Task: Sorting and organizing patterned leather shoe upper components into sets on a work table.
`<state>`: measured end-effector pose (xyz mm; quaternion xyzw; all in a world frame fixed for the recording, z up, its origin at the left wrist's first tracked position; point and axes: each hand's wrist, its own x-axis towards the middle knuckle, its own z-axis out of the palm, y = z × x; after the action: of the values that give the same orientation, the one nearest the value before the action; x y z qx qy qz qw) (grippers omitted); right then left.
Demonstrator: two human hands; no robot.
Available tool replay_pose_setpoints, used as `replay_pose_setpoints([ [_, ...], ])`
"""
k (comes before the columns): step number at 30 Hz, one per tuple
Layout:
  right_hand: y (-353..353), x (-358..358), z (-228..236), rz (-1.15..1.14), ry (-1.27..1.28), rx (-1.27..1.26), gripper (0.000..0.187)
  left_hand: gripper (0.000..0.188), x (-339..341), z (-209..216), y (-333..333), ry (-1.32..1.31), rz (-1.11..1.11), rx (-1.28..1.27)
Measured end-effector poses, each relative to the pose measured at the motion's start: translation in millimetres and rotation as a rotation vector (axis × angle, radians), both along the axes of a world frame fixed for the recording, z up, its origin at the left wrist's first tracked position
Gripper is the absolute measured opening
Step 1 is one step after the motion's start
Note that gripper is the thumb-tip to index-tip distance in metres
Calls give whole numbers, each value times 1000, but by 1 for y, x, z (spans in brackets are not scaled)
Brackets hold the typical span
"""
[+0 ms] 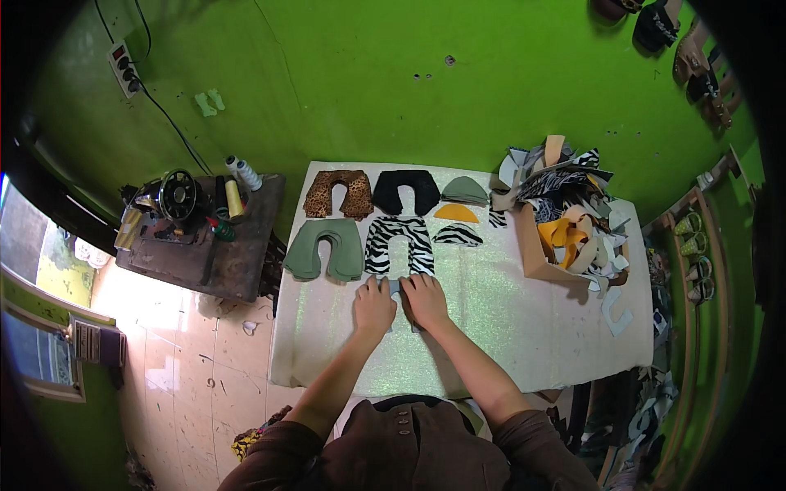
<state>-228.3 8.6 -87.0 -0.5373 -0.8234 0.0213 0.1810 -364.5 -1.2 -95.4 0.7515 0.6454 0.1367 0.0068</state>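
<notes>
Side by side at the middle of the table, my left hand (375, 306) and my right hand (425, 299) are closed over a grey-blue cut piece (395, 287). Its upper edge shows between them, and small parts of it stick out below; my palms hide the rest. Just beyond my fingertips lies a zebra-print U-shaped piece (379, 238). Left of that is a stack of sage-green U-shaped pieces (302, 253). Behind these lie a leopard-print U-shaped stack (321, 192) and a black one (395, 190). Half-round pieces in green (464, 190), yellow (456, 213) and zebra print (458, 235) form a column to their right.
On the pale table (508, 344), a cardboard box (534, 254) overflows with scraps at the right. A light U-shaped offcut (616, 312) lies near it. A sewing machine (178, 196) and thread cones (235, 198) stand on a dark side table (217, 266) at the left. Sandals (696, 281) hang at the right.
</notes>
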Motion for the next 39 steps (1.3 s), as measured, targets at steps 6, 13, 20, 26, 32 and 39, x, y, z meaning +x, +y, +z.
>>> replay_pose_setpoints([
  [6,-6,2,-8,8,73,107,32,48,-6,1,0,47,-165,113],
  [13,-11,4,-3,-35,183,111,33,44,-10,-5,3,4,-171,56],
  [20,-15,12,-13,-145,300,83,30,36,-9,4,-1,-119,-101,68],
  [26,-13,8,-8,-147,329,93,28,25,-24,-3,6,-317,-11,-23],
  [32,-8,10,-5,-170,312,59,21,19,-29,5,13,-437,97,-187],
  [39,-3,12,-6,-155,344,22,17,20,-32,0,16,-485,109,-159],
])
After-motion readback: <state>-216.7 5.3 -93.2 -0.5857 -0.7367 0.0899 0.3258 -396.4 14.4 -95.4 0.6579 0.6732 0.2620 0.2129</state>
